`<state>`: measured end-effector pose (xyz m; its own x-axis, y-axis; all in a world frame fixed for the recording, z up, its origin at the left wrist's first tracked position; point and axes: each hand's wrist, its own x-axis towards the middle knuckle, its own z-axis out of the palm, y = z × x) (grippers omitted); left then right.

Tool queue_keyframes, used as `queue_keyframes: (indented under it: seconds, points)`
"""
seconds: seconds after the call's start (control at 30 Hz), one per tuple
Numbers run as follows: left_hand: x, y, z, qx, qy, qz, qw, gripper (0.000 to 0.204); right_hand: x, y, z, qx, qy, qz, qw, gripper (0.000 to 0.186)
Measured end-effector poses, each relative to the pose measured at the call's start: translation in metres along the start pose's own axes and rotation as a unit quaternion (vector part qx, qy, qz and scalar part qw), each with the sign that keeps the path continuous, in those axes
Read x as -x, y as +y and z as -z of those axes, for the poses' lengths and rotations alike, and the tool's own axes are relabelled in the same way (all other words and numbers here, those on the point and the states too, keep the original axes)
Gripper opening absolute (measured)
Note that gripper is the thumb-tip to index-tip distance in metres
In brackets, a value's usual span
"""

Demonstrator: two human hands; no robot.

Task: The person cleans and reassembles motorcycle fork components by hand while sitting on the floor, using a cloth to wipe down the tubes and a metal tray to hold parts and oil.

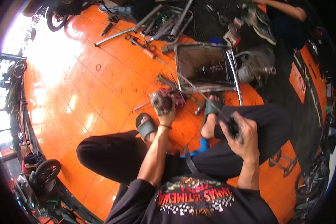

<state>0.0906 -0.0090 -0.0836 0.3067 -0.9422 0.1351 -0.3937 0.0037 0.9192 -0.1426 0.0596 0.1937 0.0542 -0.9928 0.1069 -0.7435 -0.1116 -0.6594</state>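
Left hand [167, 117] grips a metal part [160, 100], right hand [247, 140] closes round a blurred dark thing [233, 128] — a rectangular tray [190, 61] lies between that hand and piled metal frames [166, 28].

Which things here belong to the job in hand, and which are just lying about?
Apparently in the job:
metal part in left hand
dark bristly tool in right hand
nearby rectangular tray, likely

Apparently lying about:
small ring
metal tubes
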Motion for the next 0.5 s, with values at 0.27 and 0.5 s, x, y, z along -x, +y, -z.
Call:
queue_keyframes:
  seconds: [0.27,0.5]
  points:
    - [-0.033,0.170,0.061,0.205,0.056,-0.058,0.975,0.024,0.014,0.016,-0.001,-0.008,0.031,-0.007,0.999,0.028]
    - [-0.015,0.057,0.015,0.117,0.053,-0.048,0.991,0.023,0.015,0.012,0.001,0.001,0.010,-0.027,1.000,0.026]
